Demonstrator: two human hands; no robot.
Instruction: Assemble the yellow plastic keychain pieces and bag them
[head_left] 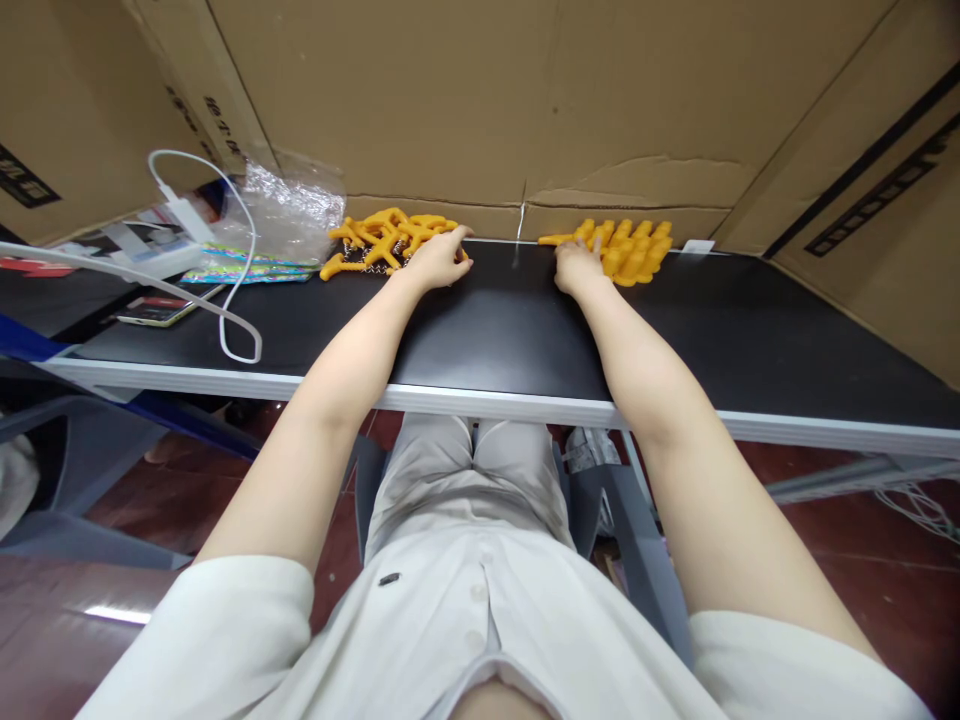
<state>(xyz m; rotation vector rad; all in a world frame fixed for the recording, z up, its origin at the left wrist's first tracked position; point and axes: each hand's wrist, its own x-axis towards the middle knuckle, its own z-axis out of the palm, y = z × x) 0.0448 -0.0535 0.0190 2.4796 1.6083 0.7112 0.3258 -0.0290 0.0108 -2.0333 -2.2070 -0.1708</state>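
**Both hands at the orange parts, far edge of table**

Left hand (439, 262) lies palm down, fingers loosely spread, on the loose pile of orange pieces (379, 242) at far left. Right hand (576, 268) touches the neat orange stack (630, 250) at far right; grip cannot be told. Black table (495, 340), white cable (225, 300) left

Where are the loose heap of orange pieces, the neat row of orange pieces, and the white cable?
loose heap of orange pieces (379, 240), head view, middle of the pile.
neat row of orange pieces (636, 250), head view, centre of the row.
white cable (238, 330), head view, its loop on the table.
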